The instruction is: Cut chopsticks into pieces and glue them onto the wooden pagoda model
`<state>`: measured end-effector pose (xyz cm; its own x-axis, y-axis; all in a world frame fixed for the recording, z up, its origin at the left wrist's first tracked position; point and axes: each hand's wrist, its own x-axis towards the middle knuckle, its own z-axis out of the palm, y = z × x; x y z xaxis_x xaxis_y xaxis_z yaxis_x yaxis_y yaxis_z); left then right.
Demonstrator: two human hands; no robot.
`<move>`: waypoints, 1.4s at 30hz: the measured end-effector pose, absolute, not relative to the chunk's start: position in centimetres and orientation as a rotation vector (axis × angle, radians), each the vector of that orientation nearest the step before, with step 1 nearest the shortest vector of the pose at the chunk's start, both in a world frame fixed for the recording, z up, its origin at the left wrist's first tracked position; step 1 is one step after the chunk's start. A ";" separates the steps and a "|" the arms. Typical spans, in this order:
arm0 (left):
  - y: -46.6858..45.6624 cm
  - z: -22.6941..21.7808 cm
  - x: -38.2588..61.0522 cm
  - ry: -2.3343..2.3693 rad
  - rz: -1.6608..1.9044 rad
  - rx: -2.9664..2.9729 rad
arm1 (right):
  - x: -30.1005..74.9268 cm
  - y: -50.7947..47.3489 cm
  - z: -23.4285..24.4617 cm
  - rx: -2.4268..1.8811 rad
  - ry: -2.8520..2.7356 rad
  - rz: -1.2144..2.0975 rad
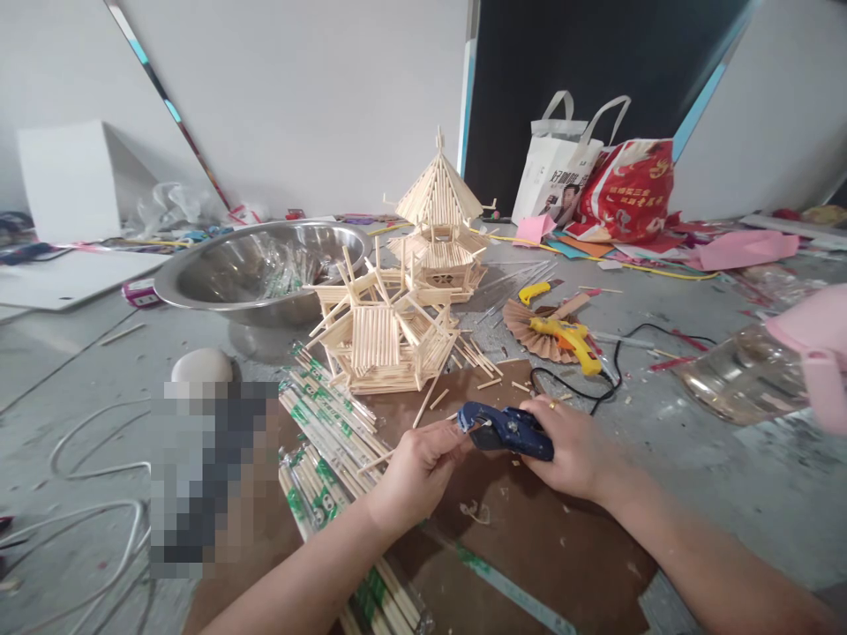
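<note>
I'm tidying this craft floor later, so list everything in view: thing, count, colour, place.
stick pavilion models: two, pale wood, centre
steel bowl: one, silver, left of models
chopstick packs: several, green-printed, by left hand
yellow glue gun: one, right of models
bags: two, white and red, at wall
cardboard sheet: one, brown, under hands
blue glue gun: one, in right hand
left hand: at the gun's nozzle, pinching a stick
right hand: gripping blue glue gun

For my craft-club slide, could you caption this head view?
Right hand holds a blue glue gun to a stick in the left hand, before a chopstick pavilion model.
</note>
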<state>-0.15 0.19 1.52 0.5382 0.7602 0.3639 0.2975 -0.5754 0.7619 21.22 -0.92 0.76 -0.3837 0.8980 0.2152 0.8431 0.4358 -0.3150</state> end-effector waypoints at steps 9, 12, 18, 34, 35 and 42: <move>0.2 1.4 -0.1 0.921 0.879 2.128 | 21.0 -1.0 0.9 -1.569 -2.343 0.215; 0.2 1.4 -0.1 0.950 0.864 2.115 | 21.0 -1.1 1.0 -1.578 -2.339 0.209; 0.1 1.4 0.0 0.973 0.873 2.094 | 20.8 -1.1 1.0 -1.634 -2.341 0.187; 0.2 1.5 0.0 1.114 0.850 2.063 | 20.5 -0.9 0.8 -1.695 -2.323 0.041; 0.2 1.4 0.0 1.124 0.848 2.060 | 20.5 -0.9 0.8 -1.693 -2.322 0.030; 0.3 1.3 0.0 1.158 0.850 2.014 | 20.3 -0.8 0.8 -1.741 -2.334 -0.003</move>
